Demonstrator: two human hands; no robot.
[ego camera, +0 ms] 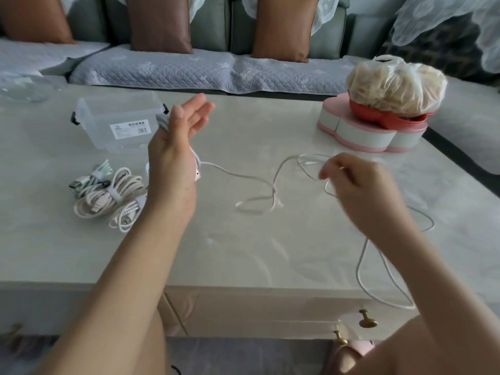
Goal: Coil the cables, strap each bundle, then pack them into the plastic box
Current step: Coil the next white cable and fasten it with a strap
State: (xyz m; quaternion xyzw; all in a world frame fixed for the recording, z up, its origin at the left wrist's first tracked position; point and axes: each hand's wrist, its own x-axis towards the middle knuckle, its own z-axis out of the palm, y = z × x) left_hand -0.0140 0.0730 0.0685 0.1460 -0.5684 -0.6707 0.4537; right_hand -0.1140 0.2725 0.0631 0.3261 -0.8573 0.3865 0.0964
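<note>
Cable [274, 197] trails across table [243, 253] between both hands [173, 150] [359, 185]

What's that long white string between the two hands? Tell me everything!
It is a thin white cable, smooth and bendy, not yet coiled. One end, with a small plug, lies against the left hand, whose fingers are straight. It wiggles across the table, crosses itself in a loose twist, and the right hand pinches it. Past that, a loop hangs over the table's front edge.
</note>
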